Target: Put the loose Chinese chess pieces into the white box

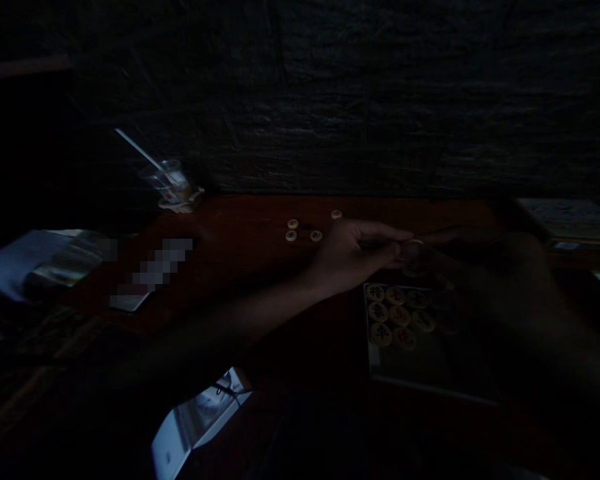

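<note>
The scene is very dark. My left hand (343, 257) reaches in from the left, with thumb and fingers closed at the edge of a round xiangqi piece (413, 257). From the right, my right hand (460, 257) meets it at the same piece; its fingers are mostly lost in shadow. Below the hands lies a shallow box (373, 360) with several xiangqi pieces in rows, among them a black-marked piece (381, 334) and a red-marked piece (404, 338). Behind my left hand, loose pieces lie on the wooden table, including a xiangqi piece (291, 236) and another piece (317, 236).
A clear cup (173, 183) with a straw stands on a coaster (183, 203) at the back left. A phone-like flat object (133, 302), partly pixelated, lies on the left of the table (220, 233). An open pale box-like object (195, 420) is at the front. A dark wall rises behind.
</note>
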`<move>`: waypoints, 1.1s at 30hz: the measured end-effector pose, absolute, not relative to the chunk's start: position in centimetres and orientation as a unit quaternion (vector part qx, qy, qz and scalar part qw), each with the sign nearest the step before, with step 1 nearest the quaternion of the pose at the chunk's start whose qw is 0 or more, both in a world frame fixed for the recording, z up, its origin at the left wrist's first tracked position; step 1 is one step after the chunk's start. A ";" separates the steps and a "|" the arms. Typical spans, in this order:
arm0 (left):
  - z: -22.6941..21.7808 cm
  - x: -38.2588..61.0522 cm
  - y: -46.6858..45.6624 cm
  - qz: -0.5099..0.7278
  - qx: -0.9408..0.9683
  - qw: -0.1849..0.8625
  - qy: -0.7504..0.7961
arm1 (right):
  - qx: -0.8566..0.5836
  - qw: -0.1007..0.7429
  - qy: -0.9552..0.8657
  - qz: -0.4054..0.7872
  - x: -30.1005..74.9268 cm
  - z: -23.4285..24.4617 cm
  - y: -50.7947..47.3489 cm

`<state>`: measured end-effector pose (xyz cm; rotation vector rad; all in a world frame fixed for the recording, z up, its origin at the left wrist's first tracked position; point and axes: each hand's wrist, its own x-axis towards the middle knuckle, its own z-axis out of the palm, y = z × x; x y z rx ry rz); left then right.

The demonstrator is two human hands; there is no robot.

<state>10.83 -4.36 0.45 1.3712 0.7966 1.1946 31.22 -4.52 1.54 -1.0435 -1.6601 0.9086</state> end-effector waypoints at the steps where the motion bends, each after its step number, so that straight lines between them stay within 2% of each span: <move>1: 0.4 10.8 -4.3 0.504 0.594 0.532 0.333 | -0.427 0.472 -0.673 0.378 31.2 1.6 -4.5; 5: 0.1 10.7 -4.2 0.507 0.621 0.493 0.339 | -0.420 0.477 -0.663 0.396 30.9 1.9 -4.7; 17: 0.8 10.8 -4.9 0.544 0.514 0.550 0.370 | -0.400 0.468 -0.669 0.417 30.6 1.5 -4.7; 27: 0.9 10.8 -5.3 0.531 0.594 0.477 0.371 | -0.382 0.484 -0.646 0.450 30.6 1.3 -4.5; 33: 0.9 11.0 -5.4 0.522 0.603 0.484 0.361 | -0.403 0.496 -0.642 0.424 30.4 1.5 -4.6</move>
